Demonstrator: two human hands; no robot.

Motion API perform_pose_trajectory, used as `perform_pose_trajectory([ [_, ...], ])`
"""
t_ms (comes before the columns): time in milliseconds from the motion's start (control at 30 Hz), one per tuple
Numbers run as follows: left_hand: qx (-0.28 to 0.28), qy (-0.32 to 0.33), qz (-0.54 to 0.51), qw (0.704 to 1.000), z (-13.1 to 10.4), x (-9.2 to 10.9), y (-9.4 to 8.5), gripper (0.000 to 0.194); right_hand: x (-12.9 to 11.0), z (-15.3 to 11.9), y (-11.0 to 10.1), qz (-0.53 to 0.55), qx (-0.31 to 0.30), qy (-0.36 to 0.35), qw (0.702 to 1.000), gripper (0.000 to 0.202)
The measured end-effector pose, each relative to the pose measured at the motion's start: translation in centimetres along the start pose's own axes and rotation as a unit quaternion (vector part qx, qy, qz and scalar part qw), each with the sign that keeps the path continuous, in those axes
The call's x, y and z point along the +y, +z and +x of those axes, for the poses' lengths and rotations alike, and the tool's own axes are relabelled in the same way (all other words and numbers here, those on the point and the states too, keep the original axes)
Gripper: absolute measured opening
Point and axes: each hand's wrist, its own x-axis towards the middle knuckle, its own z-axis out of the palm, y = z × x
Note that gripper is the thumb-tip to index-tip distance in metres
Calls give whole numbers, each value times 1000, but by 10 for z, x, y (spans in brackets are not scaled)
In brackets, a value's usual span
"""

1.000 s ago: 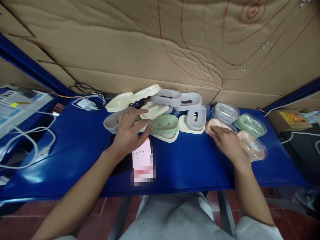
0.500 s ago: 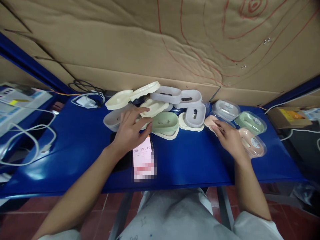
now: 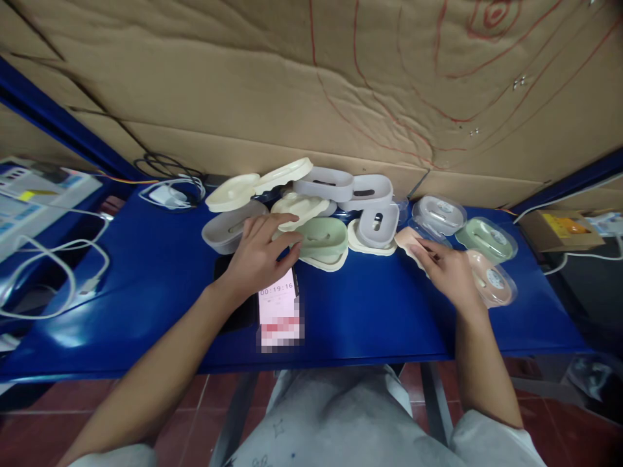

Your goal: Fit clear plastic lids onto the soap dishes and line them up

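Note:
My left hand [image 3: 260, 253] has its fingers apart, over the left end of a green soap dish [image 3: 325, 237] and by a cream wavy-edged piece [image 3: 302, 209]. Whether its fingertips touch either one I cannot tell. My right hand [image 3: 446, 264] pinches a peach wavy-edged piece [image 3: 410, 242], tilted, beside a clear cover. Left of it a lilac-grey soap dish [image 3: 378, 226] rests on a cream piece [image 3: 359, 240]. Behind stand two more lilac-grey dishes, the left one [image 3: 325, 184] beside tilted cream pieces [image 3: 233, 192]. Another grey dish [image 3: 224, 232] sits partly behind my left hand.
At the right are clear-covered dishes in grey [image 3: 439, 215], green [image 3: 488, 240] and peach [image 3: 492, 279]. A phone [image 3: 278, 311] with a timer lies before my left hand. White cables [image 3: 63, 259] and a charger [image 3: 168, 194] are at the left, a cardboard box [image 3: 559, 232] at the far right.
My left hand has shifted slightly to the right. The peach piece in my right hand has turned to a steeper tilt, the hand staying about where it was.

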Motion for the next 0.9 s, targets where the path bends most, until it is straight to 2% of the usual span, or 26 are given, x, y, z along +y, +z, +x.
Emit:
perform_pose_trajectory([
  [233, 1, 9, -7, 1000, -1, -1, 3, 10, 0, -4, -5, -37, -22, -17, 999, 58],
  [533, -8, 4, -1, 1000, -1, 0, 3, 9, -6, -4, -8, -25, -34, -51, 998, 54],
  [733, -13, 5, -3, 1000, -1, 0, 3, 11, -8, -4, -5, 6, -39, -38, 998, 56],
  [900, -24, -6, 2, 1000, -2, 0, 4, 12, -12, -6, -13, 6, -62, -35, 997, 50],
])
